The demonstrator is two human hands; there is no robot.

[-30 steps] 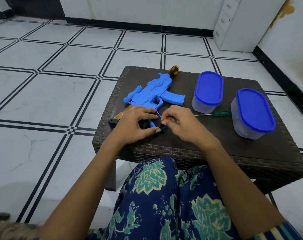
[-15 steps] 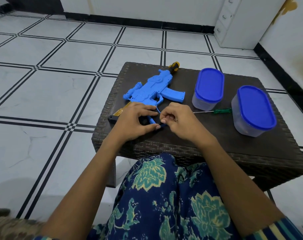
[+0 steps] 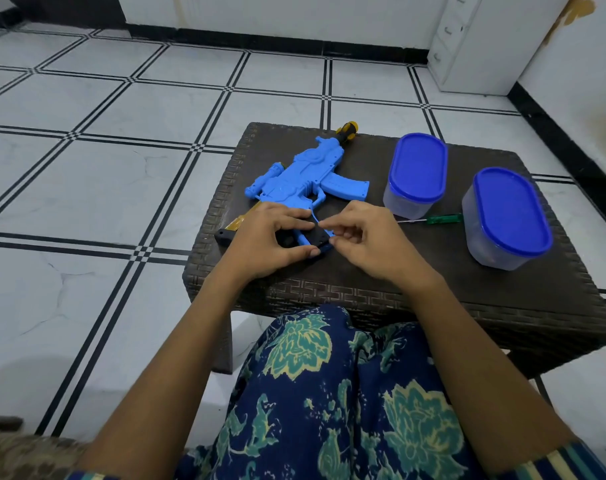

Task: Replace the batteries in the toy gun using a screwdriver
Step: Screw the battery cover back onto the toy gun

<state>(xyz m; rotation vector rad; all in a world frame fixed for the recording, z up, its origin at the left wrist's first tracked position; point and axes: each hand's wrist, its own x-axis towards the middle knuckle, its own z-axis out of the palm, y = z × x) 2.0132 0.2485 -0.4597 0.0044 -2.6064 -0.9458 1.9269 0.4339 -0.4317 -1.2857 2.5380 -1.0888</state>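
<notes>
Head view puts the toy gun (image 3: 305, 174) flat on the desk (image 3: 415, 271), its handle held by the left grip (image 3: 270, 244) while the right grip (image 3: 363, 240) pinches the handle's end, perhaps the battery cover, and the green screwdriver (image 3: 445, 220) lying aside suggests most work remains.

1. The light is bright, soft and even. Shadows fall short beneath things, so it comes mostly from above.
2. The white tiled floor (image 3: 121, 188) carries a pale sheen, and a faint grey shadow lies on it at lower left.
3. The dark brown woven table (image 3: 433, 271) throws a dim shadow under itself, yet I can read its weave.
4. The blue oval lids (image 3: 512, 209) show mild highlights along their rims.
5. Focus is crisp in the centre: the blue plastic toy gun (image 3: 305, 174), the left hand (image 3: 270, 244) and the right hand (image 3: 367, 244) have sharp edges.
6. Tile lines bow toward the frame edges, and the bottom-left corner is smeared.
</notes>
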